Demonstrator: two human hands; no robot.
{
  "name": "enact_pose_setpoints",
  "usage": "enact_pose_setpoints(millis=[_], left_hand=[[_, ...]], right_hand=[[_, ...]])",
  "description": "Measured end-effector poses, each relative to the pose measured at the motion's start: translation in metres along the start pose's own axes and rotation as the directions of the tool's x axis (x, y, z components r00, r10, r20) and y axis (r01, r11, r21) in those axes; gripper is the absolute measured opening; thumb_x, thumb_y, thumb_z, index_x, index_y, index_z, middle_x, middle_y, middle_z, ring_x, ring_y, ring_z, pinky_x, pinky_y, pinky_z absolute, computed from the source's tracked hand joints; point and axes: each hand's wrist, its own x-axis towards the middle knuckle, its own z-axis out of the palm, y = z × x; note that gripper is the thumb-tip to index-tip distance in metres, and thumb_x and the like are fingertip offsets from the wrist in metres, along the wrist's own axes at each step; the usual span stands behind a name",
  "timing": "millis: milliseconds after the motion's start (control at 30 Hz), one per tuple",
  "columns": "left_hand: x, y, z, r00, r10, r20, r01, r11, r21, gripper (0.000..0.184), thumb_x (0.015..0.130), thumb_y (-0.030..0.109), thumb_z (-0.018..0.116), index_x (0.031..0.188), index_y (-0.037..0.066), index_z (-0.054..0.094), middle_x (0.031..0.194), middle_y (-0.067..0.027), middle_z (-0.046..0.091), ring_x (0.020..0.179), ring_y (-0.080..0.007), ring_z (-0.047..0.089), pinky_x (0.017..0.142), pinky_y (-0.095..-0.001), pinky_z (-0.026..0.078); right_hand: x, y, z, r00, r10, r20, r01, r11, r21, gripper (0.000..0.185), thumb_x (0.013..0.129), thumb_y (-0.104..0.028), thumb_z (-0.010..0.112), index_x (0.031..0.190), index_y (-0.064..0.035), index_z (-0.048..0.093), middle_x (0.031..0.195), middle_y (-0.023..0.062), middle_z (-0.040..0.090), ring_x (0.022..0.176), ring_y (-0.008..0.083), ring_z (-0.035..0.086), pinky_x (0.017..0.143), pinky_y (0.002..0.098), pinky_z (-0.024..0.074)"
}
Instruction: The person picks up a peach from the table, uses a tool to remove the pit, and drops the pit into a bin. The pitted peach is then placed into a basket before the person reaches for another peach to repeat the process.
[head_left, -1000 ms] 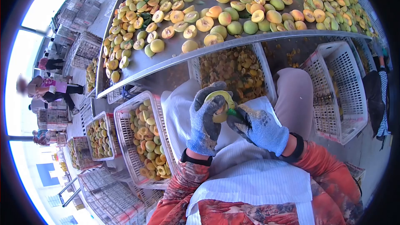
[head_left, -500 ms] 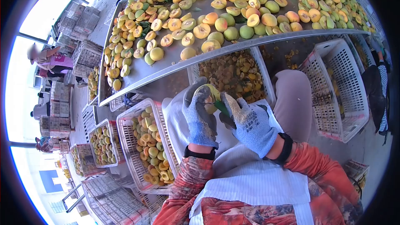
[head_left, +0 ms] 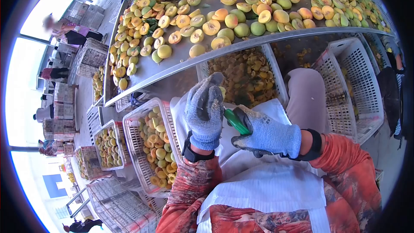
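Note:
Fingers of my left hand (head_left: 204, 111), in a blue and grey glove, are wrapped round a fruit, of which only a thin yellow-green edge (head_left: 222, 92) shows. My right hand (head_left: 268, 133), gloved alike, grips a green-handled tool (head_left: 236, 121) whose far end points at the left hand. Both hands are over my lap, above a white apron (head_left: 263, 188). Beyond them, a crate (head_left: 276, 71) holds fruit scraps. Halved and whole fruits (head_left: 211, 27) lie on the metal table (head_left: 179, 66).
A crate of halved fruits (head_left: 129, 123) stands at my left, with another crate (head_left: 100, 140) beyond. At my right is a white crate (head_left: 366, 90) with a little fruit inside. Stacked crates (head_left: 91, 56) and a person (head_left: 77, 32) are at the far left.
My left hand has turned and now hides most of the fruit. My right hand has drawn back a little to the right, showing more of the green handle. The person at far left has moved.

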Motion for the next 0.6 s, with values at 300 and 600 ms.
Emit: enact_pose_setpoints(millis=[300, 600], left_hand=[[0.017, 0.013, 0.007, 0.876, -0.482, 0.034, 0.458, 0.807, -0.373, 0.026, 0.091, 0.019, 0.053, 0.106, -0.001, 0.06, 0.098, -0.0065, 0.064, 0.076, -0.008, 0.057, 0.061, -0.0198, 0.045], [0.033, 0.003, -0.004, 0.851, -0.414, 0.322, 0.524, 0.698, -0.488, 0.026, 0.09, 0.02, 0.054, 0.103, 0.0, 0.063, 0.097, -0.0065, 0.065, 0.076, -0.0085, 0.058, 0.066, -0.0203, 0.046]], right_hand=[[0.014, -0.001, -0.003, 0.983, 0.109, 0.148, -0.143, 0.96, 0.24, 0.043, 0.079, -0.014, 0.065, 0.113, -0.0037, 0.042, 0.075, 0.0057, 0.055, 0.044, 0.0087, 0.05, 0.036, 0.0232, 0.0404], [0.019, -0.002, -0.014, 0.95, 0.06, 0.305, -0.25, 0.73, 0.636, 0.042, 0.073, -0.012, 0.068, 0.105, -0.0009, 0.043, 0.067, 0.0052, 0.048, 0.042, 0.0114, 0.046, 0.035, 0.0251, 0.0391]])
